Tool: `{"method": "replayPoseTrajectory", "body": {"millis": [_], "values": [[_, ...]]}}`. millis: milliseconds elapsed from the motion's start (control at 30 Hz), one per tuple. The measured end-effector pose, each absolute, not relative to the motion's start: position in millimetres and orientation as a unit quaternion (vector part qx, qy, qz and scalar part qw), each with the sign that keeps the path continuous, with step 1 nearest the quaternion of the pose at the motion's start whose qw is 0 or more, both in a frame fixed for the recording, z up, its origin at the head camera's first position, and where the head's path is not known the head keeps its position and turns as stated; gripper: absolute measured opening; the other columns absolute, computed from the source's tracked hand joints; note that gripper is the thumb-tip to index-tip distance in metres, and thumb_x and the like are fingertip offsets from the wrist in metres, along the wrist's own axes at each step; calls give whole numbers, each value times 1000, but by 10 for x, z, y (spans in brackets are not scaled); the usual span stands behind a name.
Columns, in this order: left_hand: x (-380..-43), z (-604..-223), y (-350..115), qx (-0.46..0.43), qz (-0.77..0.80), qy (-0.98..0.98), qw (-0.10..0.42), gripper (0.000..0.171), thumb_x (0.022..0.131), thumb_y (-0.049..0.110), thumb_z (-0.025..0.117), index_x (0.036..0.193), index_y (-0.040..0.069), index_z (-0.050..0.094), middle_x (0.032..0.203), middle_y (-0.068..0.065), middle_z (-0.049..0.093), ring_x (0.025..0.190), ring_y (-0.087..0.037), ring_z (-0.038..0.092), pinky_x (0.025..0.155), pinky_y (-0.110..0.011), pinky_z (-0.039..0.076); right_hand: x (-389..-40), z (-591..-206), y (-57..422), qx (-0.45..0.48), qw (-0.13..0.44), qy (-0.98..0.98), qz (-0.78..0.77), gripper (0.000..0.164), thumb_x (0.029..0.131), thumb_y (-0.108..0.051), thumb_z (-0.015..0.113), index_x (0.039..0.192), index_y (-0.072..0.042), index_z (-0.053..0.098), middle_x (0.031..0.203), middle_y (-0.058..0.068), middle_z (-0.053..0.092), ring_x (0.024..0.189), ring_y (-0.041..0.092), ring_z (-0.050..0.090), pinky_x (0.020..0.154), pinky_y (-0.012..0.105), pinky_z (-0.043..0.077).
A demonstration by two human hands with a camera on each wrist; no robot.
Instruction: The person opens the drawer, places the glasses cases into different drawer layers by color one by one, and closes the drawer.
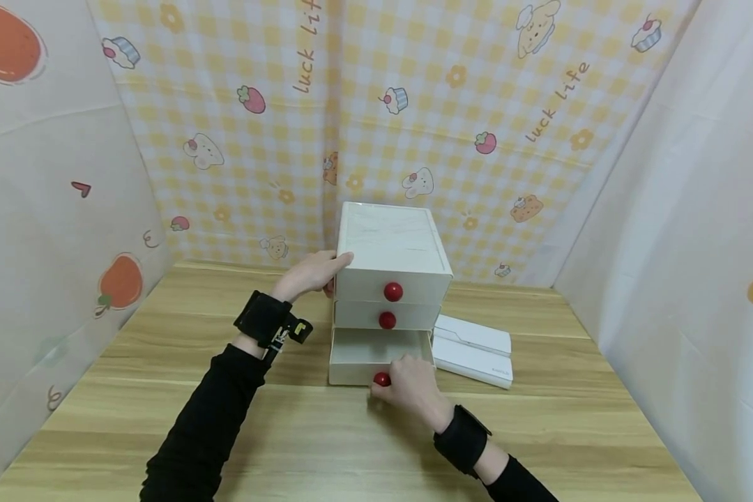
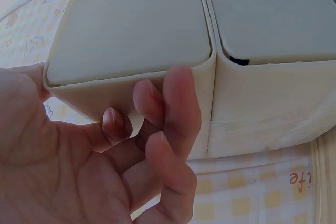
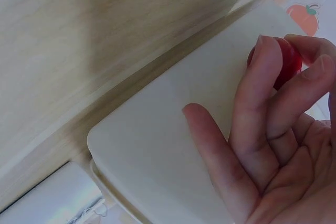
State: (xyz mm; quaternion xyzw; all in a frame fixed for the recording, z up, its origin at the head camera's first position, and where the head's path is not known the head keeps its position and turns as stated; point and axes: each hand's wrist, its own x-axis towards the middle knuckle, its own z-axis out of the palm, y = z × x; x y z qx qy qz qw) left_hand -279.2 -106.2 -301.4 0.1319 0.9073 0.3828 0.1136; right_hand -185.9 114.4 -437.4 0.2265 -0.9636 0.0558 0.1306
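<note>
A small cream drawer unit (image 1: pixel 392 240) with red ball knobs stands on the wooden table. Its bottom drawer (image 1: pixel 351 374) is pulled out, and the part of its inside that shows holds nothing. My right hand (image 1: pixel 409 387) pinches this drawer's red knob (image 3: pixel 290 64) between thumb and fingers; in the right wrist view the little finger extends along the drawer front (image 3: pixel 157 124). At the unit's left side, my left hand (image 1: pixel 314 272) grips the upper edge, thumb on top. In the left wrist view its curled fingers (image 2: pixel 181 108) lie by the drawer fronts.
Just right of the unit lies a flat white case (image 1: pixel 473 348) with a flap. The upper red knobs (image 1: pixel 392 291) belong to two pushed-in drawers. A yellow checked curtain (image 1: pixel 257 139) hangs behind the table (image 1: pixel 288 439), with white cloth on both sides.
</note>
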Motion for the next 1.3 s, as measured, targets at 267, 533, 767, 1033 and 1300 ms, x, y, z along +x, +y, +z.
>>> {"method": "replayPoseTrajectory", "body": {"millis": [267,533,767,1033,1300], "values": [[-2781,-2987,-1043,136,387,905,115,58,101,45,31,130,-2,50,111,-22,62,73,-19,62,67,-27,48,-1834,-4320,1163,236,124,-962,59,63,73,-42,73,50,-22,18,53,-12,10,49,2,13,41,16,7],[-2797,-2989,-1068,131,386,906,114,59,101,47,30,129,-1,51,102,-17,62,73,-19,61,71,-29,48,-1690,-4307,1156,246,99,-964,29,61,75,-46,71,51,-22,20,54,-11,16,49,3,16,42,18,10],[-2787,-3005,-1062,127,387,906,117,59,101,46,30,130,-2,50,95,-16,60,72,-19,61,69,-28,48,-1485,-4283,1149,251,66,-966,22,56,80,-46,66,50,-21,26,52,-11,22,46,2,19,41,19,12],[-2787,-3007,-1065,127,382,908,117,60,101,46,29,130,-3,49,105,-20,62,73,-20,62,78,-37,50,-1317,-4281,1110,253,21,-967,25,54,83,-47,65,51,-20,32,51,-10,29,44,3,23,40,18,17],[-2798,-3022,-1058,127,385,907,117,60,101,46,30,131,-3,49,89,-13,59,72,-19,62,73,-31,48,-1252,-4223,1123,245,-35,-968,52,50,84,-44,66,52,-19,37,52,-10,31,45,3,25,42,20,19]]}}
